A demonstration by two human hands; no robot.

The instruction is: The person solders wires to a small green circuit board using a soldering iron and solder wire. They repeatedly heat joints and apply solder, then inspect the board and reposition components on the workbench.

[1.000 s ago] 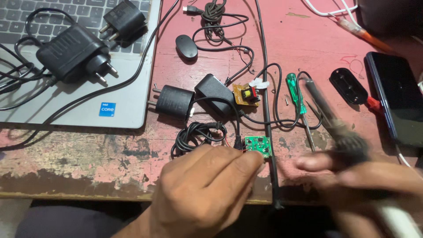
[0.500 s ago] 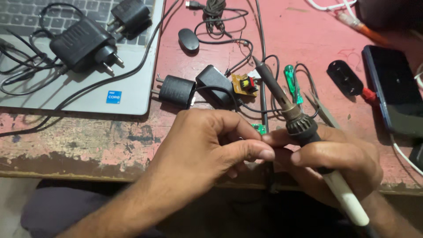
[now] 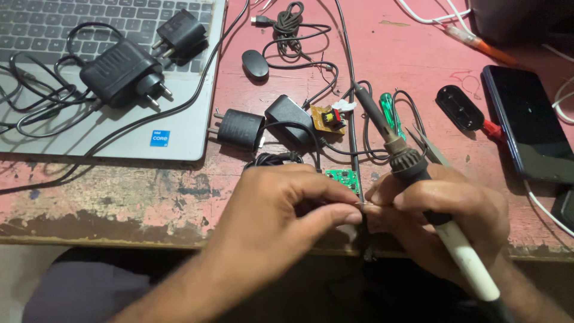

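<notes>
My right hand (image 3: 436, 218) grips a soldering iron (image 3: 406, 161) with a white handle, its dark tip pointing up and away over the table. My left hand (image 3: 287, 209) meets the right at the table's front edge, and the fingertips of both pinch a thin wire or small part (image 3: 362, 205) between them. A small green circuit board (image 3: 344, 177) lies just beyond the fingers, partly hidden by them. A yellow-brown circuit board (image 3: 327, 118) lies farther back.
An open laptop (image 3: 119, 125) with black chargers (image 3: 122, 72) and cables on it fills the left. Black plug adapters (image 3: 240, 129), a green screwdriver (image 3: 391, 113), tweezers (image 3: 429, 145), a dark phone (image 3: 526, 122) and a black oval case (image 3: 459, 107) lie on the worn red table (image 3: 119, 191).
The soldering iron, blurred and low a second ago, now stands raised and steady in my right hand. Both hands have closed together at the front edge, fingertips touching.
</notes>
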